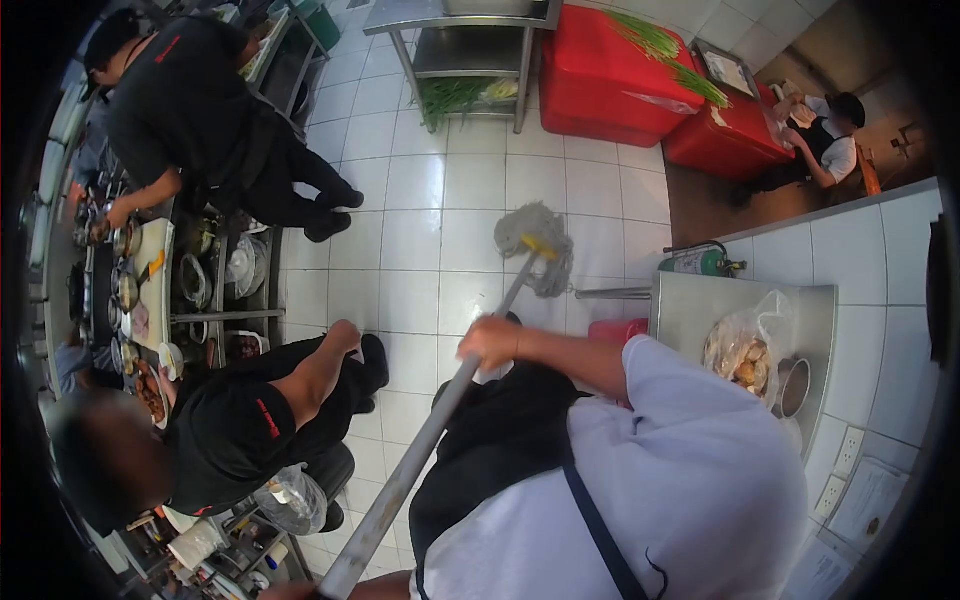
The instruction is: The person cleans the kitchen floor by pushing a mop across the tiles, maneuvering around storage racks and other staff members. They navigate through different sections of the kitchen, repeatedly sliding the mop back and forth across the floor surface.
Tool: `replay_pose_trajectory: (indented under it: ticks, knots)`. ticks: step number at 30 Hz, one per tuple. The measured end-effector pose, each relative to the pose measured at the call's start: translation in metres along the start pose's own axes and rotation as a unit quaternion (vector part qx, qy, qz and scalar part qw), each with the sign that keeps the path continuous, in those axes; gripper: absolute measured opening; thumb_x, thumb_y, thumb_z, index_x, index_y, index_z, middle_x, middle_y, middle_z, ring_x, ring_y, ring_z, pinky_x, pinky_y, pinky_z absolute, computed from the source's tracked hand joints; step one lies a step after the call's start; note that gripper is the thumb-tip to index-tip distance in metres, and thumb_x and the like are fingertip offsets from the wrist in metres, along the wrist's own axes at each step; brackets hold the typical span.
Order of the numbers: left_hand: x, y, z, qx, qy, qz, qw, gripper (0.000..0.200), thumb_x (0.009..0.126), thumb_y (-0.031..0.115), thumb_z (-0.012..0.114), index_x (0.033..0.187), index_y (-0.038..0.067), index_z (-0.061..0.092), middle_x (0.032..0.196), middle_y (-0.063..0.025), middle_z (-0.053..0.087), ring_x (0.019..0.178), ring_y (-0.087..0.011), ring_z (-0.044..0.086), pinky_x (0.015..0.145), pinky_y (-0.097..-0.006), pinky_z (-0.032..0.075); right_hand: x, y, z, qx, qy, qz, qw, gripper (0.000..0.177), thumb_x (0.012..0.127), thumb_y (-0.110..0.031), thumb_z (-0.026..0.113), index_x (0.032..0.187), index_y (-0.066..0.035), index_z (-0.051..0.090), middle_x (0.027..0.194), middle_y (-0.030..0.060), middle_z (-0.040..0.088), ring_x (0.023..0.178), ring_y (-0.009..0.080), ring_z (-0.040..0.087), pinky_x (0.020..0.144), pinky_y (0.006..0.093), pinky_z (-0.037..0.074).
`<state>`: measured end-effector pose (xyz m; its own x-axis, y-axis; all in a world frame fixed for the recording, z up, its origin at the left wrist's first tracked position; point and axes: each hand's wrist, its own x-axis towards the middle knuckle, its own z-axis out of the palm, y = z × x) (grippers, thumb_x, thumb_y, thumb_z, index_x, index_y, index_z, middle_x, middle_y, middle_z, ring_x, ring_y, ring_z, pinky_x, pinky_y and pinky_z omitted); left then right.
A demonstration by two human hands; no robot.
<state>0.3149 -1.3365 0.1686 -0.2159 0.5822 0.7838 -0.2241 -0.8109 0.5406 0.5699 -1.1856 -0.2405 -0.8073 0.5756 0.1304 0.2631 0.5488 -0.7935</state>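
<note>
Over tiled floor: right hand closed round mop handle; left hand at bottom edge, grip cannot tell.

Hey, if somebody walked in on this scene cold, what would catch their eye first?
Most likely the long mop handle running diagonally up the middle, gripped by the right hand, with its grey mop head on the white tiled floor. Next come the red bins at the top, green onions lying across them, and two people in black shirts at the crowded counter on the left.
</note>
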Motion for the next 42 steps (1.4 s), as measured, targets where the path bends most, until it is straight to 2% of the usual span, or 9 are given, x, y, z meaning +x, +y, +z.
replay_pose_trajectory:
  ticks: [3,11,15,19,22,23,28,35,42]
  knots:
    - [-0.061,-0.059,-0.007,-0.045,0.082,-0.058,0.994,0.021,0.093,0.019,0.054,0.078,0.01,0.043,0.051,-0.001,0.032,0.049,-0.012,0.038,0.05,-0.0257,0.035,-0.011,0.069,-0.055,-0.084,-0.025,0.143,0.986,0.016,0.065,-0.017,0.07,0.081,-0.015,0.07,0.079,0.0112,0.07,0.078,0.0363,0.068,0.071,0.0493,0.053]
    - [-0.108,-0.184,0.05,0.108,-0.026,-0.269,0.957,0.003,0.087,0.002,0.063,0.084,0.002,0.063,0.07,-0.0118,0.062,0.066,-0.0261,0.061,0.079,-0.0472,0.05,-0.055,0.19,-0.13,-0.228,0.1,0.344,0.905,0.014,0.079,-0.019,0.071,0.081,-0.005,0.068,0.096,0.0147,0.069,0.099,0.0349,0.064,0.087,0.0442,0.052]
    - [-0.019,-0.158,0.047,0.169,0.007,-0.188,0.967,0.017,0.097,0.019,0.048,0.084,0.008,0.046,0.051,0.0001,0.033,0.05,-0.0139,0.035,0.055,-0.0332,0.037,-0.041,0.117,-0.101,-0.147,0.29,0.312,0.893,0.012,0.08,-0.019,0.069,0.08,-0.007,0.07,0.088,0.0151,0.069,0.094,0.0354,0.065,0.081,0.0461,0.052]
    - [0.077,-0.115,0.064,0.11,0.07,-0.113,0.985,0.007,0.092,0.009,0.054,0.089,0.006,0.049,0.049,0.0061,0.033,0.044,-0.0043,0.033,0.052,-0.0209,0.031,-0.039,0.021,-0.073,-0.063,0.281,0.296,0.911,0.011,0.073,-0.019,0.069,0.079,-0.011,0.071,0.081,0.0143,0.069,0.085,0.0364,0.067,0.076,0.048,0.052]
    - [0.105,-0.116,0.077,0.342,0.134,0.077,0.927,0.01,0.094,0.015,0.05,0.096,0.009,0.058,0.052,0.005,0.049,0.039,-0.0043,0.039,0.04,-0.0216,0.033,-0.054,-0.01,-0.057,-0.007,0.225,0.245,0.943,0.01,0.071,-0.019,0.067,0.078,-0.013,0.072,0.074,0.0137,0.069,0.076,0.0366,0.068,0.073,0.048,0.053]
    - [0.101,-0.115,0.074,-0.055,0.023,-0.106,0.993,0.012,0.094,0.018,0.053,0.093,0.009,0.06,0.048,0.0052,0.047,0.037,-0.0052,0.04,0.04,-0.0216,0.034,-0.058,-0.005,-0.054,-0.007,0.246,0.227,0.942,0.009,0.069,-0.019,0.066,0.075,-0.014,0.072,0.07,0.0132,0.068,0.073,0.0364,0.067,0.07,0.0476,0.054]
    - [0.035,-0.133,0.073,0.003,0.106,-0.116,0.988,0.009,0.091,0.01,0.054,0.088,0.008,0.046,0.051,0.0059,0.032,0.043,-0.0041,0.031,0.051,-0.0188,0.03,-0.089,0.067,-0.068,-0.068,0.209,0.194,0.956,0.015,0.064,-0.018,0.069,0.079,-0.016,0.072,0.073,0.0101,0.069,0.076,0.0337,0.069,0.071,0.0467,0.054]
    - [-0.111,-0.234,0.095,0.056,0.019,-0.33,0.942,0.009,0.091,0.007,0.058,0.088,0.005,0.051,0.071,-0.0096,0.056,0.071,-0.0167,0.055,0.083,-0.0396,0.05,-0.161,0.217,-0.136,-0.241,0.259,0.425,0.833,0.013,0.073,-0.016,0.071,0.083,-0.007,0.069,0.092,0.0132,0.068,0.096,0.034,0.065,0.082,0.0458,0.054]
    - [-0.075,-0.266,0.112,0.08,-0.095,-0.358,0.925,0.005,0.091,0.001,0.062,0.094,-0.003,0.063,0.077,-0.0118,0.063,0.072,-0.0199,0.062,0.099,-0.0492,0.048,-0.135,0.158,-0.154,-0.262,0.488,0.351,0.755,0.016,0.085,-0.018,0.071,0.079,-0.005,0.064,0.089,0.0132,0.066,0.092,0.0342,0.062,0.081,0.0435,0.049]
